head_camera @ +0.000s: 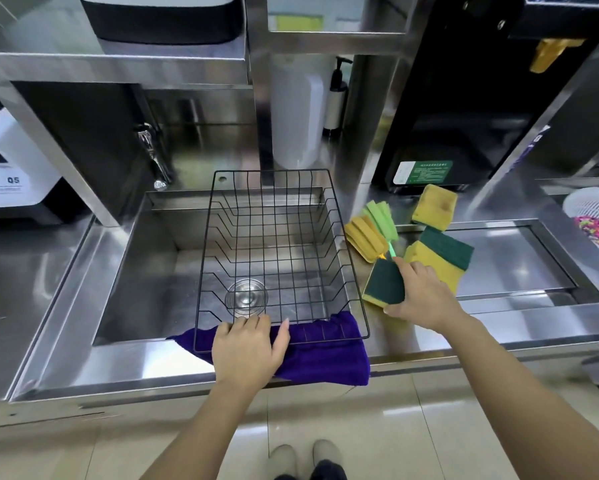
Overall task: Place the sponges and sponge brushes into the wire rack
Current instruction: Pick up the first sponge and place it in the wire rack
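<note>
One head-worn wide-angle view looks steeply down and forward, close over the sink (145, 258) and counter (499, 268).

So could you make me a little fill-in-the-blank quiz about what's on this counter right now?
1. The wire rack sits over the ____.
2. The left hand rests on a ____ cloth.
3. The right hand touches a sponge whose top is dark ____.
4. The number of sponges inside the rack is ____.

Missing words: sink; purple; green; zero
</note>
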Demonstrator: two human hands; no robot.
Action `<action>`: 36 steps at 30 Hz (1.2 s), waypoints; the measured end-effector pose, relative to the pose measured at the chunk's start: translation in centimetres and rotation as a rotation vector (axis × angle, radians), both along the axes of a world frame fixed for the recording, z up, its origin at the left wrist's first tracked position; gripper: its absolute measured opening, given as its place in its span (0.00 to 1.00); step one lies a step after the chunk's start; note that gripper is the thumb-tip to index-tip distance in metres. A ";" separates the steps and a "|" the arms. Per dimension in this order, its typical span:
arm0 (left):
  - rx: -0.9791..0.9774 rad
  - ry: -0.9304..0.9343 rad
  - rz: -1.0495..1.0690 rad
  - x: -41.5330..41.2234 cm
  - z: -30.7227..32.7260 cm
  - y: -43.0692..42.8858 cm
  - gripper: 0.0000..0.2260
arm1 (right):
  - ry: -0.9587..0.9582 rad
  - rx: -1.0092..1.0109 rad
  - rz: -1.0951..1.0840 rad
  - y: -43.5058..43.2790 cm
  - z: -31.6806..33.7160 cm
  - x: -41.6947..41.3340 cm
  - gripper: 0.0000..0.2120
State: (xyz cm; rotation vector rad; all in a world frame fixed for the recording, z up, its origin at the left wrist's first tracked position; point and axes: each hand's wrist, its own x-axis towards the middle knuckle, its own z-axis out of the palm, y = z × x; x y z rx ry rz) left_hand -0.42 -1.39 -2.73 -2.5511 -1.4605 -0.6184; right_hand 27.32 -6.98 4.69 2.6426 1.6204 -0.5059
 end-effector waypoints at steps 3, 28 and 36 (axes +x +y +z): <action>-0.004 0.004 -0.005 0.0 0.2 0.0 0.22 | 0.069 0.159 -0.145 1.0 1.4 0.1 0.44; 0.061 -0.060 0.044 -2.3 0.4 0.2 0.20 | 0.329 0.066 0.072 8.4 -0.1 -14.0 0.46; 0.120 -0.126 0.033 -2.3 0.1 0.2 0.16 | 0.479 -0.075 0.251 8.7 -2.0 -15.9 0.39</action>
